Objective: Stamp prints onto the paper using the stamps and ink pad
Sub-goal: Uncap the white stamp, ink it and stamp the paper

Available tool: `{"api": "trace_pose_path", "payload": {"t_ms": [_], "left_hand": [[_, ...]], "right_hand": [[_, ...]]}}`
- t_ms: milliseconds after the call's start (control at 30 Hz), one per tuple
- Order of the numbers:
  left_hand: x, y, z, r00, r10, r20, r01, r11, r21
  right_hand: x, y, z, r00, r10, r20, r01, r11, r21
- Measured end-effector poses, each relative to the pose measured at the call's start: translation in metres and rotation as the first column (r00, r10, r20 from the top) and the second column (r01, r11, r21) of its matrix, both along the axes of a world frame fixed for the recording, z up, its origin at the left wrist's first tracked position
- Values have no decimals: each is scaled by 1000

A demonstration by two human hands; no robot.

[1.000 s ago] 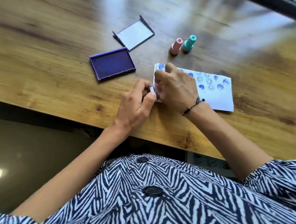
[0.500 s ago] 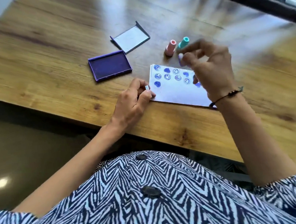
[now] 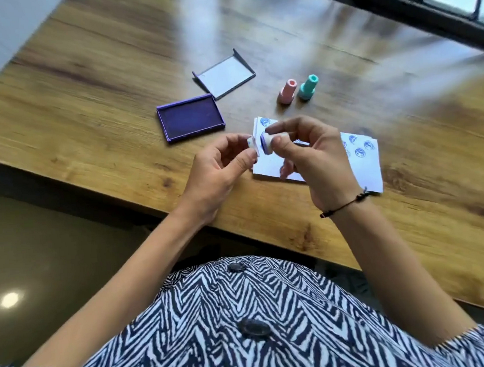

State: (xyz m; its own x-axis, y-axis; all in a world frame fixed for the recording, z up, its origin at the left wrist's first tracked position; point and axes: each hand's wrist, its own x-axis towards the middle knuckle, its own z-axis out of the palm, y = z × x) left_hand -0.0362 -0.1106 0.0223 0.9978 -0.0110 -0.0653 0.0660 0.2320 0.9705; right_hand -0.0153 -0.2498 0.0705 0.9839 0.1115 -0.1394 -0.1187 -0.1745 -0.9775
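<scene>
My right hand [image 3: 313, 155] holds a small white stamp [image 3: 269, 142] sideways above the paper, its inked blue face turned left. My left hand [image 3: 220, 170] pinches a small clear cap [image 3: 252, 146] just left of that face, a narrow gap between them. The white paper [image 3: 369, 171] lies under my hands near the table's front edge, with several blue prints on it, partly hidden. The open purple ink pad [image 3: 190, 118] rests left of the paper. A pink stamp [image 3: 287, 91] and a teal stamp [image 3: 308, 87] stand upright behind the paper.
The ink pad's lid [image 3: 224, 73] lies open side up behind the pad. The wooden table [image 3: 99, 78] has its front edge just below my wrists. A dark window frame [image 3: 423, 13] runs along the far right.
My right hand came back from near the upright stamps with the white stamp and now holds it sideways. My left hand lifted off the paper's corner with the cap to meet it.
</scene>
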Motion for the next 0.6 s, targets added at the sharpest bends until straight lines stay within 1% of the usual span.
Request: {"api": "trace_pose_path", "payload": {"t_ms": [100,233,433,533,600], "left_hand": [[2,1,5,1000,0,12,0,1000,7],[5,2,9,999,22,28,-23,997,68],[9,5,9,999,37,24,-40,987,158],[14,7,9,998,50,28,-55,976,209],[24,11,9,999,48,26,-53,960,276]], "right_hand": [[1,5,2,999,11,37,-11,1000,8],[0,11,0,996,-29,88,30,999,-14],[0,18,-6,994,-33,100,38,998,-52],[8,23,-7,992,-22,127,38,991,-125],[21,25,-6,990,15,143,15,978,-207]]}}
